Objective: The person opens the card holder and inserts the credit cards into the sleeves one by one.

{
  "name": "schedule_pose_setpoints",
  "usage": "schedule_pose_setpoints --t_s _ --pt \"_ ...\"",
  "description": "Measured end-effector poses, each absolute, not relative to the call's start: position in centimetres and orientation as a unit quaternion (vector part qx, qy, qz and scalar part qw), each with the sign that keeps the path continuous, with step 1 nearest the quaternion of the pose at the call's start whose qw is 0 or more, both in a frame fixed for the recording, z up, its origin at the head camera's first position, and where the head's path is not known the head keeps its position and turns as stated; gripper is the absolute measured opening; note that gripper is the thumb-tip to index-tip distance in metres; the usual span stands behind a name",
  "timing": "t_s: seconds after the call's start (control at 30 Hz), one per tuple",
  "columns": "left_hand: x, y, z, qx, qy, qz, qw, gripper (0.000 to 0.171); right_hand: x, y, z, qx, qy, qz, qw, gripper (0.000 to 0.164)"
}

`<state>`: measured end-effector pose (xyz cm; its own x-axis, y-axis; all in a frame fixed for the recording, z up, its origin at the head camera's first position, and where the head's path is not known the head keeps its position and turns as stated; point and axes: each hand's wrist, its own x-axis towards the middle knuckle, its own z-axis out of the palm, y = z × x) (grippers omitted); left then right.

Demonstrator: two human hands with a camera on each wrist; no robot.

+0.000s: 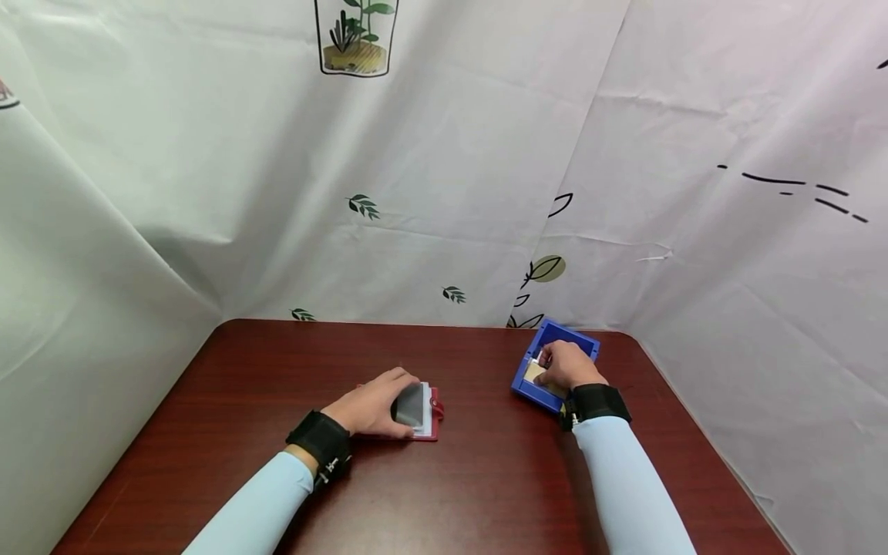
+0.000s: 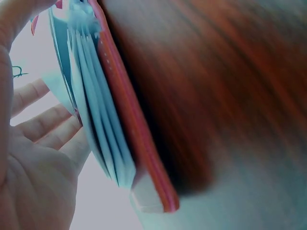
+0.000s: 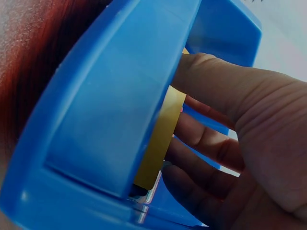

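My left hand (image 1: 371, 405) rests flat on the red card holder (image 1: 425, 414) at the table's (image 1: 486, 478) middle, fingers fairly straight. Right of it, my right hand (image 1: 567, 364) pinches a yellow card (image 1: 534, 373) inside the blue tray (image 1: 555, 362). Next, I judge, lift it clear of the wall.

Red card holder (image 1: 428, 415) partly covered by left hand (image 1: 375, 402); its pocket contents too blurred in left wrist view. Yellow card (image 3: 160, 139) mostly hidden behind blue tray (image 3: 110, 115) wall and right hand (image 3: 230, 143). Fingertips cut off by edge.
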<state>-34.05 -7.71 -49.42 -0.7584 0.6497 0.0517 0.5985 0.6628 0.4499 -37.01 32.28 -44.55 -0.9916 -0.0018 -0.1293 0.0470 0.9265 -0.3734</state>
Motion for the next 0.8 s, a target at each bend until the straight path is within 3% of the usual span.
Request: schedule_pose_setpoints --t_s 0.3,0.6,0.8 --pt "-34.07 -8.11 -49.43 0.344 0.906 0.242 0.055 0.075 -37.0 32.44 -44.49 0.005 0.98 -0.195 0.035 0.023" --pt "-34.33 -8.66 -49.52 0.361 0.891 0.272 0.047 0.076 -36.96 32.73 -44.35 0.003 0.976 -0.212 0.043 0.025" --pt "-34.43 -8.74 -49.51 0.36 0.89 0.277 0.042 0.057 -36.93 32.8 -44.56 -0.003 0.978 -0.205 0.032 0.025"
